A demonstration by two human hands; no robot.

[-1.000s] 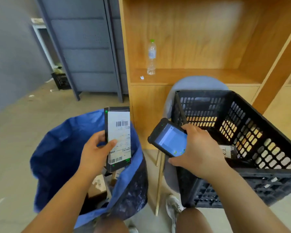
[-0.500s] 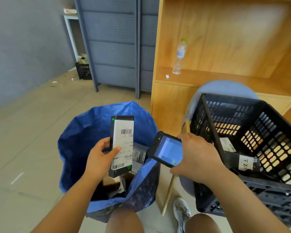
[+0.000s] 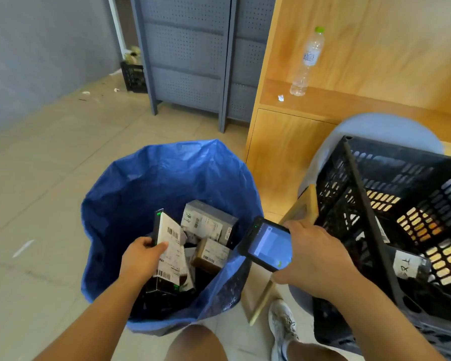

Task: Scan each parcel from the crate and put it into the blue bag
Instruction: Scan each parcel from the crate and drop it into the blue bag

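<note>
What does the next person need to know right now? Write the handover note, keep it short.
Left hand: gripping a black parcel with a white label, lowered inside the mouth of the blue bag, not released.
Right hand: holding the handheld scanner, screen lit, beside the bag.
Done: several boxes already lie in the bag.
Left: drop this parcel. The black crate shows at least one more labelled parcel to scan and bag.

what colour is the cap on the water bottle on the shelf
Bright green cap, on the clear water bottle; the head view shows it.
</note>
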